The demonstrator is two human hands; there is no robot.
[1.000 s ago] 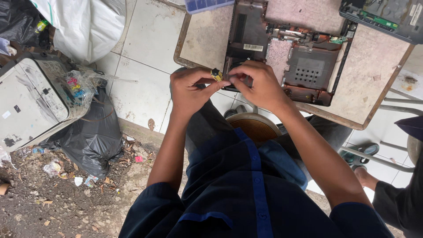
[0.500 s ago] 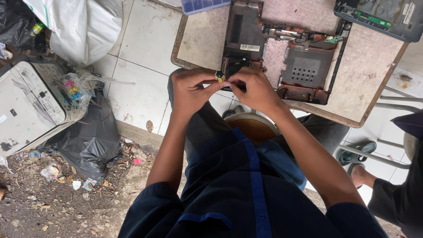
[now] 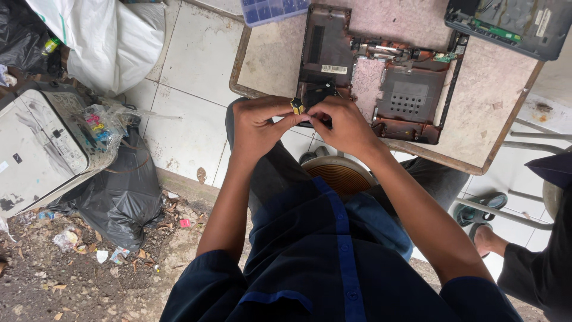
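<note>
Left hand and right hand meet fingertip to fingertip, both pinching one small black-and-yellow component just over the near edge of the worn beige wooden table. Directly beyond the grip lies an opened dark laptop base. Left of the grip, bare tiled floor. A clear blue compartment box sits beyond; contents indistinct.

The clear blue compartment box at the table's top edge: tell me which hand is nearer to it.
Left. The left hand is below the compartment box, slightly to its left; the right hand sits farther right, by the opened laptop base.
</note>
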